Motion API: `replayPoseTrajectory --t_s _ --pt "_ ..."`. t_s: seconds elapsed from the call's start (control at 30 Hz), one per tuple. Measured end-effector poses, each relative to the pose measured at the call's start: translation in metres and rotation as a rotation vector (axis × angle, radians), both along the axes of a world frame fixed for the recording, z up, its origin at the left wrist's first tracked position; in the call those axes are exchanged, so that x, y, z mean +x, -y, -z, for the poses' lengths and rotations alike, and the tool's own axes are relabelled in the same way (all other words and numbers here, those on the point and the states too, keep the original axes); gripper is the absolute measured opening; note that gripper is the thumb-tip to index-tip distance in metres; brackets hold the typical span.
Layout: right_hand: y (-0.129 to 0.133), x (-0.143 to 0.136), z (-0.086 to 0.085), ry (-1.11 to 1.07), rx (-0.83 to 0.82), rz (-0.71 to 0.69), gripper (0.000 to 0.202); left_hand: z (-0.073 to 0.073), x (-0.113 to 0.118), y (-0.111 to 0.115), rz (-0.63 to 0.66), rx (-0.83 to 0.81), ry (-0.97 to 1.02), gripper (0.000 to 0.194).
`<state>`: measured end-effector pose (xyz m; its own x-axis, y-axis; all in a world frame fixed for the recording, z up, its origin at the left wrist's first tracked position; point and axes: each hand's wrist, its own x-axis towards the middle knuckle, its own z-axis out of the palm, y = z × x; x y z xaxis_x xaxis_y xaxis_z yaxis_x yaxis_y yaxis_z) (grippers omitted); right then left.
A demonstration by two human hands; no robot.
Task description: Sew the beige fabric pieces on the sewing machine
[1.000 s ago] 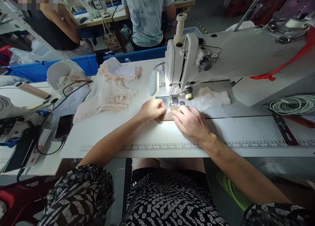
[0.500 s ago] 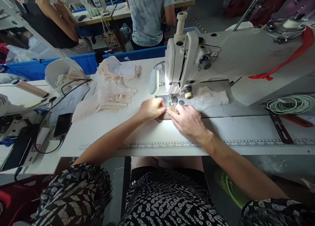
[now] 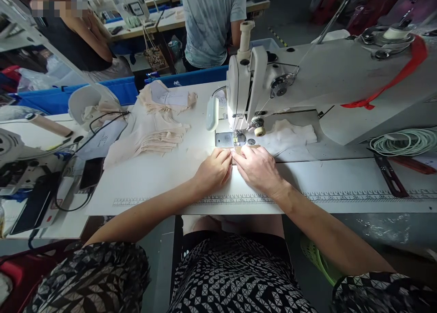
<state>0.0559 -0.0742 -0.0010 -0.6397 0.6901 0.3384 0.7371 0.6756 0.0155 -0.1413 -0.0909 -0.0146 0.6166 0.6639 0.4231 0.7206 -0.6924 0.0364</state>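
In the head view, my left hand [image 3: 213, 169] is closed, with its thumb and fingertips pinched together just in front of the sewing machine [image 3: 242, 90]. Beside it, my right hand [image 3: 257, 167] has its fingers bent down and pressed close. The fingertips of both hands meet at a small piece of light fabric [image 3: 233, 152], mostly covered by them. Right behind the fingertips are the machine's presser foot and needle area [image 3: 236, 138], lit by a lamp. A pale fabric piece [image 3: 293, 133] lies under the machine arm.
Left of the machine lie stacked beige fabric pieces [image 3: 160, 135] and a bundle with a paper label [image 3: 174, 98]. At the right are thread snips [image 3: 391, 176] and a coil of pale cord [image 3: 404, 142]. A printed ruler [image 3: 324, 197] runs along the table edge. Two people are beyond.
My left hand has come down and toward me, away from the needle plate. My right hand stays nearly in place, its fingertips still by the fabric. The view has shifted slightly.
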Motion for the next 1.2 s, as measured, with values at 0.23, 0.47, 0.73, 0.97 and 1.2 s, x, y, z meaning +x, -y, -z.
replayPoseTrajectory --t_s 0.23,0.47,0.73,0.97,1.2 --pt "-0.010 0.009 0.000 -0.115 -0.020 0.155 0.038 0.000 -0.007 -0.023 0.065 -0.021 -0.026 0.036" --pt "-0.017 0.016 0.002 -0.049 -0.059 0.215 0.036 0.005 -0.012 -0.046 0.077 -0.111 0.019 0.040" --pt "-0.014 0.015 -0.001 -0.067 -0.112 0.222 0.035 0.004 -0.008 -0.052 0.082 -0.094 -0.051 0.041" --pt "-0.025 0.020 0.001 -0.344 -0.255 0.276 0.031 -0.001 -0.008 -0.050 0.075 -0.121 -0.057 0.040" --pt "-0.051 0.022 -0.008 -0.524 -0.378 0.362 0.039 -0.005 -0.008 -0.051 0.090 -0.106 -0.088 0.034"
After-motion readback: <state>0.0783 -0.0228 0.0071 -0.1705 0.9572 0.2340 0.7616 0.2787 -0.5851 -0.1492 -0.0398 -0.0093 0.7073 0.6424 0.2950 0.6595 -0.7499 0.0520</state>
